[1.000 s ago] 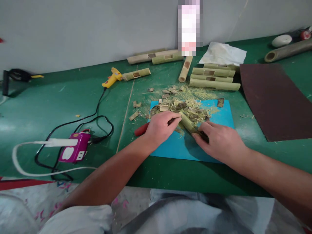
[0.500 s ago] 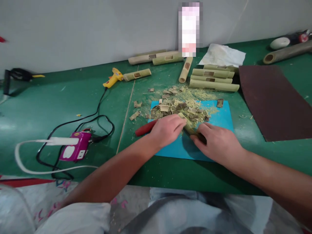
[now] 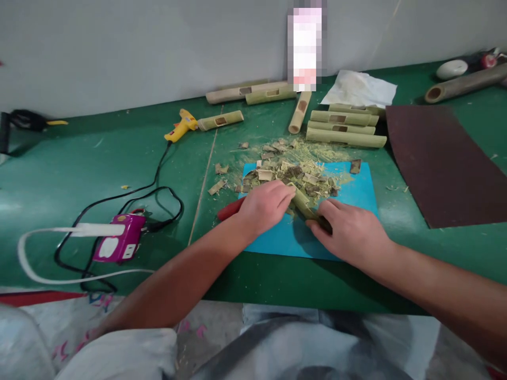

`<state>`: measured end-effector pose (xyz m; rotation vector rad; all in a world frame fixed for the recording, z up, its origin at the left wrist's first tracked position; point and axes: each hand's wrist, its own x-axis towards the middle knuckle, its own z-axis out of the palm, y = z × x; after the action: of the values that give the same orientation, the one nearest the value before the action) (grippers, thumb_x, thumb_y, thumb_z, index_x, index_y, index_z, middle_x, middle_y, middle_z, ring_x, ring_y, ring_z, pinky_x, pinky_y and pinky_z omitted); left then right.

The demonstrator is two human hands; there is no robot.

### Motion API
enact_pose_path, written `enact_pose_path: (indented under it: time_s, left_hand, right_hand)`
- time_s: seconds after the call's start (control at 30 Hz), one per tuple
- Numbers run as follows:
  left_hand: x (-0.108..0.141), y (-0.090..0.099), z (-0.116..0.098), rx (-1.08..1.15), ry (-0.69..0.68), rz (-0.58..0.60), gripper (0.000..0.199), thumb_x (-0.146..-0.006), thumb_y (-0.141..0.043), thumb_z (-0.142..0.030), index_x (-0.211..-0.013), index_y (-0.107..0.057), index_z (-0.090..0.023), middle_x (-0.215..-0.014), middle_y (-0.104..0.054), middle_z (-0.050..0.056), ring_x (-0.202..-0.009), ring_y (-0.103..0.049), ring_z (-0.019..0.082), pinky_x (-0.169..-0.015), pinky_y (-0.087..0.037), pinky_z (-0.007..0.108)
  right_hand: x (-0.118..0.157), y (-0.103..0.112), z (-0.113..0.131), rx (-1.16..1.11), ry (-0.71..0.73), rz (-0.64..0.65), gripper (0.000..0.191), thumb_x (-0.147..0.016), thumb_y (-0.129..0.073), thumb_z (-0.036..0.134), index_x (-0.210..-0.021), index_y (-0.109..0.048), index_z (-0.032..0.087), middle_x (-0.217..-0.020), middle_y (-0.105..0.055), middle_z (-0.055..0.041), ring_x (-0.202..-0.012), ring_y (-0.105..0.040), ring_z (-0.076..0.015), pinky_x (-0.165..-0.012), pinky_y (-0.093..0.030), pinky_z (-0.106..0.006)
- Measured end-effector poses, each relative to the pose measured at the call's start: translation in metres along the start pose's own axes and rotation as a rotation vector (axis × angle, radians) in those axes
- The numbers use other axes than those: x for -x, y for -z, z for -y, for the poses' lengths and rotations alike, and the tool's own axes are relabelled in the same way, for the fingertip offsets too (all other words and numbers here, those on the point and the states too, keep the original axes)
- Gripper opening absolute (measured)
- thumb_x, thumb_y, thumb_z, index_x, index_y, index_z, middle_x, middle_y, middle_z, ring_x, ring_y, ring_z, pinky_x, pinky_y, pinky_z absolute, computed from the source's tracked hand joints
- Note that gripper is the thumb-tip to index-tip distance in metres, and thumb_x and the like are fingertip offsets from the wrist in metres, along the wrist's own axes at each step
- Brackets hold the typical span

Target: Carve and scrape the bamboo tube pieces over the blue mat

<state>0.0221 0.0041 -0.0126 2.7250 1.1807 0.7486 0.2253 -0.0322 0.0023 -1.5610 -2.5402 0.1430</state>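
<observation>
A short green bamboo tube [image 3: 301, 202] lies slantwise over the blue sheet [image 3: 273, 237], its far end pointing up and left. My right hand [image 3: 352, 227] is closed around the near end, which shows dark under the fingers. My left hand [image 3: 263, 207] is closed, fingertips pressed together at the tube's far end; whatever is between them is hidden. A red handle [image 3: 231, 209] pokes out from behind the left hand, the rest of it covered. Just beyond both hands spreads a heap of bamboo chips and shavings [image 3: 293, 173].
Several notched bamboo tubes [image 3: 344, 136] lie behind the heap, near a white tissue [image 3: 358, 89]. A dark brown sheet [image 3: 447, 163] is at right. To the left are a yellow glue gun [image 3: 182, 126], its black cord and a magenta power strip [image 3: 121, 237]. A blurred-out upright object [image 3: 304, 47] leans at the wall.
My left hand has slid up and left along the tube to its far end, uncovering more of it. My right hand keeps its hold. The view has shifted slightly.
</observation>
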Motion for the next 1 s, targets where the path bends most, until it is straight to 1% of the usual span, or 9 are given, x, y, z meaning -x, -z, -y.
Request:
enact_pose_path:
  time_s: [0.13,0.27,0.37,0.5,0.57,0.67,0.8,0.93,1.0]
  left_hand:
    - [0.002,0.0001,-0.0008,-0.015,-0.045,0.06,0.03,-0.101,-0.038,-0.025,-0.094,-0.066,-0.014,-0.08,-0.067,0.005,-0.078,-0.063,0.015,-0.073,-0.051,0.027]
    - [0.0015,0.0009,0.0013,-0.027,0.015,0.025,0.03,-0.101,-0.039,-0.025,-0.091,-0.066,-0.014,-0.08,-0.066,0.005,-0.076,-0.062,0.015,-0.072,-0.05,0.026]
    - [0.0,0.0011,0.0007,0.005,-0.012,0.063,0.03,-0.101,-0.04,-0.026,-0.092,-0.066,-0.014,-0.08,-0.066,0.005,-0.076,-0.063,0.015,-0.072,-0.05,0.026]
    - [-0.0003,0.0011,-0.0012,-0.009,0.052,0.065,0.03,-0.101,-0.04,-0.024,-0.089,-0.065,-0.014,-0.079,-0.065,0.005,-0.077,-0.062,0.015,-0.073,-0.049,0.027]
    - [0.0005,0.0009,-0.0017,0.01,0.032,0.067,0.028,-0.101,-0.04,-0.025,-0.095,-0.065,-0.014,-0.083,-0.066,0.005,-0.08,-0.063,0.015,-0.075,-0.05,0.027]
    - [0.0015,0.0008,-0.0015,-0.006,0.048,0.035,0.029,-0.101,-0.04,-0.025,-0.091,-0.065,-0.014,-0.081,-0.066,0.005,-0.078,-0.062,0.015,-0.074,-0.05,0.027]
    - [0.0024,0.0011,0.0008,0.033,-0.008,0.081,0.029,-0.101,-0.039,-0.026,-0.095,-0.066,-0.014,-0.081,-0.066,0.005,-0.077,-0.063,0.014,-0.073,-0.05,0.026]
    - [0.0031,0.0017,0.0053,-0.014,0.088,-0.012,0.029,-0.1,-0.042,-0.027,-0.09,-0.066,-0.015,-0.077,-0.065,0.004,-0.074,-0.062,0.014,-0.07,-0.049,0.025]
    - [0.0035,0.0019,0.0053,0.015,0.053,0.039,0.028,-0.1,-0.041,-0.026,-0.094,-0.066,-0.015,-0.08,-0.066,0.004,-0.077,-0.063,0.015,-0.072,-0.05,0.026]
  right_hand:
    - [-0.0003,-0.0006,0.0001,-0.011,0.005,0.002,0.024,-0.089,-0.05,0.039,-0.078,-0.056,0.019,-0.072,-0.06,-0.0026,-0.058,-0.049,-0.0135,-0.052,-0.016,-0.029]
    - [-0.0009,-0.0002,0.0004,-0.01,-0.01,0.008,0.025,-0.089,-0.049,0.04,-0.077,-0.055,0.019,-0.073,-0.06,-0.0025,-0.058,-0.048,-0.0132,-0.052,-0.016,-0.029]
    - [-0.0012,0.0005,0.0008,-0.017,0.003,0.022,0.023,-0.089,-0.048,0.038,-0.078,-0.055,0.019,-0.074,-0.06,-0.0027,-0.058,-0.048,-0.0132,-0.052,-0.016,-0.029]
    - [-0.0003,-0.0001,0.0009,-0.017,-0.004,0.012,0.023,-0.089,-0.05,0.039,-0.077,-0.055,0.019,-0.074,-0.06,-0.0022,-0.058,-0.047,-0.013,-0.052,-0.016,-0.03]
    - [0.0002,-0.0006,0.0009,-0.02,0.009,0.01,0.024,-0.088,-0.051,0.039,-0.077,-0.055,0.019,-0.073,-0.06,-0.002,-0.058,-0.048,-0.0131,-0.052,-0.016,-0.029]
    - [0.0,-0.0004,0.0012,-0.015,-0.001,0.004,0.023,-0.088,-0.052,0.039,-0.077,-0.055,0.019,-0.073,-0.06,-0.002,-0.058,-0.049,-0.0135,-0.052,-0.017,-0.029]
    - [-0.0006,0.0006,0.0025,-0.011,0.01,0.007,0.023,-0.088,-0.051,0.038,-0.078,-0.056,0.019,-0.073,-0.061,-0.0023,-0.058,-0.049,-0.0137,-0.052,-0.017,-0.029]
    - [-0.0006,0.0007,0.0034,-0.003,-0.011,0.021,0.024,-0.089,-0.049,0.039,-0.079,-0.056,0.019,-0.073,-0.061,-0.0023,-0.058,-0.049,-0.0136,-0.053,-0.016,-0.03]
    - [-0.0004,0.0005,0.0034,-0.011,0.0,0.03,0.023,-0.089,-0.049,0.039,-0.079,-0.056,0.019,-0.074,-0.061,-0.0021,-0.058,-0.049,-0.0136,-0.053,-0.017,-0.03]
